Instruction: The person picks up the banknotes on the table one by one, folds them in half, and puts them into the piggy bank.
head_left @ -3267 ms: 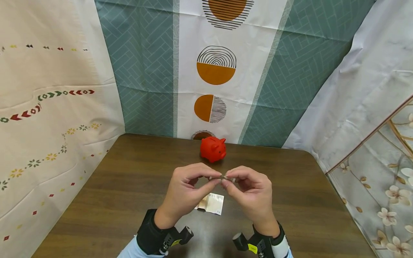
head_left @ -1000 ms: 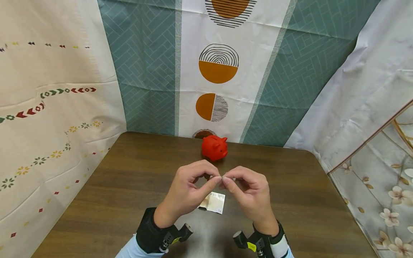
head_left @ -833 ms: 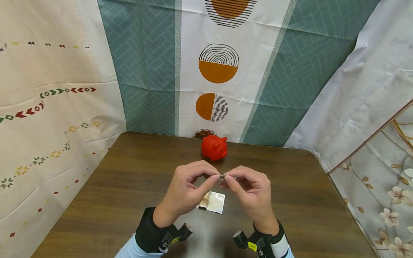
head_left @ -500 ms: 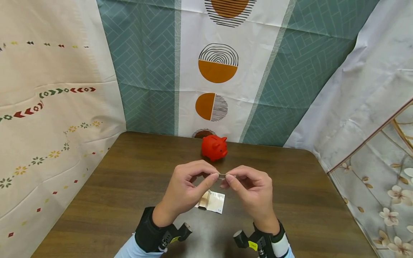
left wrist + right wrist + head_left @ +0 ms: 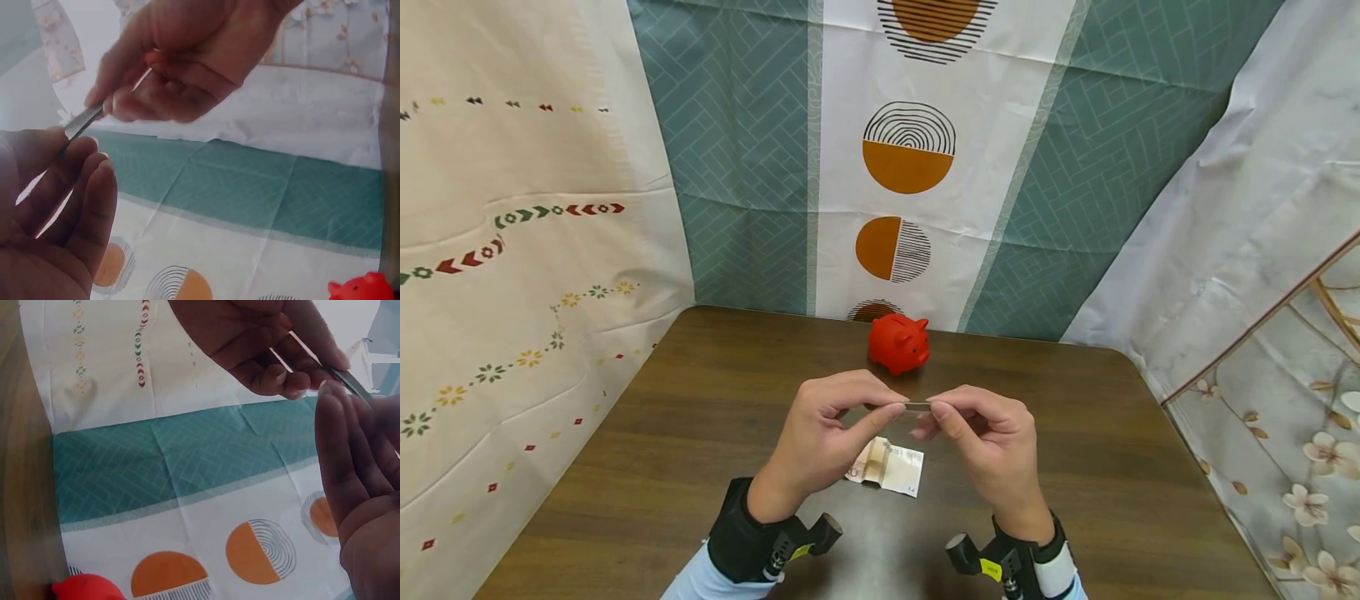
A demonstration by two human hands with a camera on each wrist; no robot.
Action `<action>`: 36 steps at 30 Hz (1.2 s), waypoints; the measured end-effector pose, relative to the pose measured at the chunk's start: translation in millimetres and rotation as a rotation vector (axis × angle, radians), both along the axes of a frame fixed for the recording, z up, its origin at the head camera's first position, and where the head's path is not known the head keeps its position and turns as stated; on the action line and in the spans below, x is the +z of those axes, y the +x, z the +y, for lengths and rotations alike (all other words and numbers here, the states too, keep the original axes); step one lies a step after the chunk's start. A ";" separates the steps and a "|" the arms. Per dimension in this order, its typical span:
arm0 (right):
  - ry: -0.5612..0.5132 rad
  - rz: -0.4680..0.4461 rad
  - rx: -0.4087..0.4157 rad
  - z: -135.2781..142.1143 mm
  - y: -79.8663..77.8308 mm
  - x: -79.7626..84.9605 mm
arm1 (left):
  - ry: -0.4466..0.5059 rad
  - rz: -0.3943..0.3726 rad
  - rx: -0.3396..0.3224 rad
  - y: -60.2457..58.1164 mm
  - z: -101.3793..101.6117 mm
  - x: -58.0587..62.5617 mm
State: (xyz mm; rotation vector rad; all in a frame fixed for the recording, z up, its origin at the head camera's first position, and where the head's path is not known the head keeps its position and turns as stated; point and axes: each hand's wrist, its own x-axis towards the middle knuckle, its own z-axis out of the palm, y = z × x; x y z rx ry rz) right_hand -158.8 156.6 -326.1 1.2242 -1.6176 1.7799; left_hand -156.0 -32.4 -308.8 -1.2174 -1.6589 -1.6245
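Head view looks down; close wrist views share the held strip.

A dark brown, wood-grained tabletop with rounded far corners catches a pale sheen near its front. Close to its far edge stands a glossy red, pig-shaped bank, snout towards the right. Nearer the middle lies a creased cream-and-white paper note, its folds slightly raised.

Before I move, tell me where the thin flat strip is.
In the head view, the thin flat strip is held between the left hand and right hand, slightly right of centre, pictured below the red piggy bank.
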 end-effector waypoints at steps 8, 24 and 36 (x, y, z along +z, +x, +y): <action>-0.065 -0.156 0.009 4.0 0.4 -7.2 | -0.053 -0.024 -0.002 0.5 0.6 -2.1; -0.051 -0.075 -0.013 -3.3 3.8 -1.1 | 0.033 -0.122 -0.054 3.0 6.3 -5.4; -0.017 -0.079 -0.071 -2.0 3.4 0.3 | 0.005 -0.099 0.002 3.5 3.5 -2.9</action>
